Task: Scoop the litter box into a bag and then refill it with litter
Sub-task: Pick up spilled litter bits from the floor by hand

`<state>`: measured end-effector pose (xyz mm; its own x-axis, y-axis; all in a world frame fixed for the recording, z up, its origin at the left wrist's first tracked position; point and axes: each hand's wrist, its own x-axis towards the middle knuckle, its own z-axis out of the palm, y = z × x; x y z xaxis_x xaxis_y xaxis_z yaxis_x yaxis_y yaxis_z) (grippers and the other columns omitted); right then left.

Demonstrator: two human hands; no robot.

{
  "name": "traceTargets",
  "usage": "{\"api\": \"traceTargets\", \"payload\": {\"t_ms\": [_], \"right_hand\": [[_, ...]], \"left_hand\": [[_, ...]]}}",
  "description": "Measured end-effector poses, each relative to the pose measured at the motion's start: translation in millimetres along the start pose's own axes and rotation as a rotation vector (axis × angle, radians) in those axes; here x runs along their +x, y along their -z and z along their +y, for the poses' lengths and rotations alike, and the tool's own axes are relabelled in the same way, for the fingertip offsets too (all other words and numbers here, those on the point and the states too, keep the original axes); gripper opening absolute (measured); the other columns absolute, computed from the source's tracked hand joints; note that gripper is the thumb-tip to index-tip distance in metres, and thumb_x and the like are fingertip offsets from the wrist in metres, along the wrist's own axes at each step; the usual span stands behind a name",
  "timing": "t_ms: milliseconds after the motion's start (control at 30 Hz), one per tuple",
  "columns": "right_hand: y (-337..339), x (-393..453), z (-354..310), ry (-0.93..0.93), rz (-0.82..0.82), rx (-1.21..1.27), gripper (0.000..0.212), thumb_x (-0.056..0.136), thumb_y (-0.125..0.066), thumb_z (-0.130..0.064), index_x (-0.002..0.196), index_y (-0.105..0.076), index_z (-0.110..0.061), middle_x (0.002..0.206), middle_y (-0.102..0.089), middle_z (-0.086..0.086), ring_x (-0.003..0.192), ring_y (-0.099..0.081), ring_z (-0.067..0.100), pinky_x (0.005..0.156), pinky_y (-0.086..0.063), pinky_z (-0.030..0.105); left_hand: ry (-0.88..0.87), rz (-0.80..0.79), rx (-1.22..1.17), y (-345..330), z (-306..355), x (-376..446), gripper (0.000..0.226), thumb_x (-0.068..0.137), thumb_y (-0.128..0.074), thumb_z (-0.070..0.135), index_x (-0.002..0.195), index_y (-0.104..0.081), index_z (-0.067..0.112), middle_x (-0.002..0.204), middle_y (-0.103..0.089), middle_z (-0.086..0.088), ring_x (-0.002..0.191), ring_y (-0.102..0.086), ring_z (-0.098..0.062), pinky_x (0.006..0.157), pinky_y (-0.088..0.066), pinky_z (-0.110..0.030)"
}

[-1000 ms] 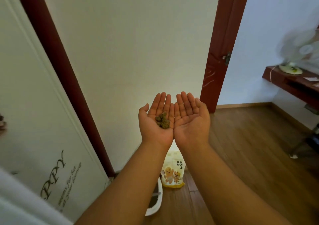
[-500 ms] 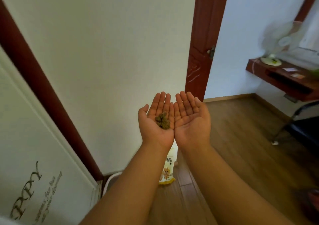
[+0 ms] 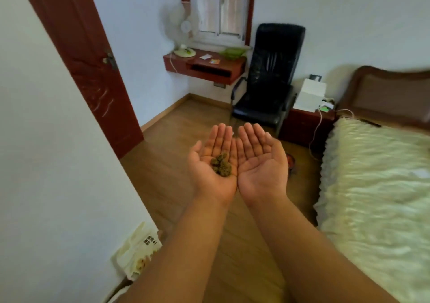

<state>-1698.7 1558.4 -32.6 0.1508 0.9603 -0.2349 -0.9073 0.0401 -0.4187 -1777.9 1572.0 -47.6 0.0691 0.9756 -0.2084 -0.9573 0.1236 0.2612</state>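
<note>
Two hands are being held out palm-up side by side, pinky edges touching, over the wooden floor point(image 3: 176, 163). The left hand point(image 3: 213, 163) is lying flat with its fingers straight, and it's carrying a little pile of greenish-brown litter clumps point(image 3: 221, 168) right in the palm, close to the edge where it's meeting the right hand point(image 3: 260, 161). The right hand is sitting relaxed too, fingers straight and carrying nothing.

Down at the bottom left, a cream litter bag point(image 3: 137, 254) with some cartoon print is leaning against the white wall point(image 3: 46, 163), partly hidden behind the left forearm. Can't really tell if it's opened or not.

Further back, a dark red door point(image 3: 81, 58) is standing beside that wall. A white fan point(image 3: 182, 29) is sitting on a small red wall-mounted desk point(image 3: 204, 66) under the window, with a black office chair point(image 3: 270, 77) just beside it. A bed point(image 3: 377, 186) with a fluffy cream cover is filling the right side.
</note>
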Motion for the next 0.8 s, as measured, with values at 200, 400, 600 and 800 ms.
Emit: {"api": "traceTargets", "payload": {"t_ms": [200, 400, 600, 800], "right_hand": [[27, -16, -3, 0.219, 0.144, 0.040, 0.036, 0.102, -0.051, -0.024, 0.132, -0.064, -0.007, 0.123, -0.073, 0.011, 0.112, -0.071, 0.025, 0.100, -0.052, 0.038], [46, -34, -13, 0.362, 0.235, 0.056, 0.036, 0.102, -0.049, -0.021, 0.130, -0.064, -0.004, 0.122, -0.073, 0.013, 0.111, -0.072, 0.026, 0.089, -0.056, 0.035], [52, -24, -33, 0.430, 0.234, 0.080, 0.037, 0.101, -0.050, -0.020, 0.131, -0.063, -0.002, 0.121, -0.073, 0.014, 0.112, -0.072, 0.027, 0.095, -0.053, 0.037], [45, 7, -58, 0.417, 0.199, 0.113, 0.036, 0.102, -0.050, -0.020, 0.131, -0.064, -0.004, 0.123, -0.073, 0.014, 0.112, -0.071, 0.026, 0.091, -0.054, 0.036]], "left_hand": [[0.255, -0.031, 0.019, 20, -25, 6, 0.049, 0.105, -0.041, 0.039, 0.131, -0.068, 0.006, 0.131, -0.070, -0.013, 0.123, -0.067, -0.029, 0.118, -0.040, -0.043], [0.405, -0.022, 0.037, 22, -51, -5, 0.048, 0.105, -0.041, 0.038, 0.124, -0.071, 0.005, 0.128, -0.072, -0.014, 0.121, -0.069, -0.029, 0.117, -0.042, -0.042], [0.449, -0.051, 0.084, 8, -71, 3, 0.048, 0.106, -0.041, 0.037, 0.122, -0.072, 0.005, 0.127, -0.072, -0.014, 0.120, -0.069, -0.028, 0.115, -0.044, -0.041], [0.413, -0.104, 0.143, -14, -87, 34, 0.047, 0.105, -0.041, 0.036, 0.123, -0.071, 0.006, 0.130, -0.071, -0.014, 0.122, -0.068, -0.029, 0.115, -0.043, -0.043]]}}
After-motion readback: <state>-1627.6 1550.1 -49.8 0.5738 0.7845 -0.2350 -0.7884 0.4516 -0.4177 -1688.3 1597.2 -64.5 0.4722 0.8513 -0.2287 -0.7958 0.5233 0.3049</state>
